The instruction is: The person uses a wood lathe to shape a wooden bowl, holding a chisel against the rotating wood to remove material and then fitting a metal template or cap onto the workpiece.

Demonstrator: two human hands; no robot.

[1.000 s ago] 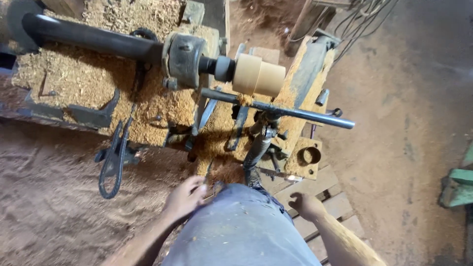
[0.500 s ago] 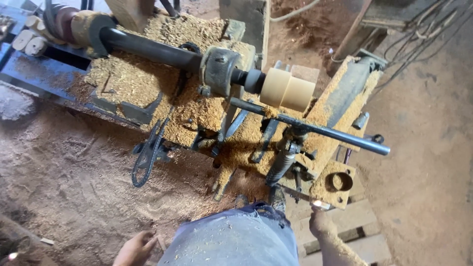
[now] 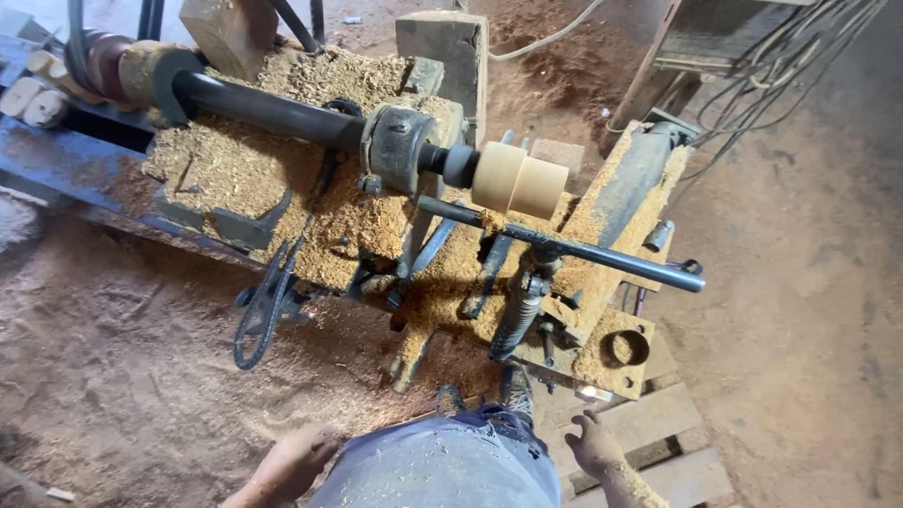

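A pale round wooden workpiece (image 3: 519, 181) is mounted on the end of a dark lathe spindle (image 3: 404, 146), above a long black tool rest bar (image 3: 564, 247). The lathe bed (image 3: 254, 169) is heaped with sawdust. My left hand (image 3: 292, 458) hangs low beside my grey trouser leg (image 3: 442, 466), fingers loosely apart, holding nothing. My right hand (image 3: 594, 442) is low on the other side, near the wooden pallet (image 3: 649, 442), fingers apart and empty. Both hands are well below the lathe and touch none of it.
Black calipers (image 3: 266, 306) hang off the bed's front edge. Turned wooden pieces (image 3: 38, 89) lie at the far left. A wooden block (image 3: 450, 47) stands behind the spindle. Cables (image 3: 781, 75) hang at the upper right. Sawdust covers the floor.
The view has shifted, so the lathe sits higher and further right. My left hand dropped from near the bed to beside my leg; my right hand stays low by the pallet.
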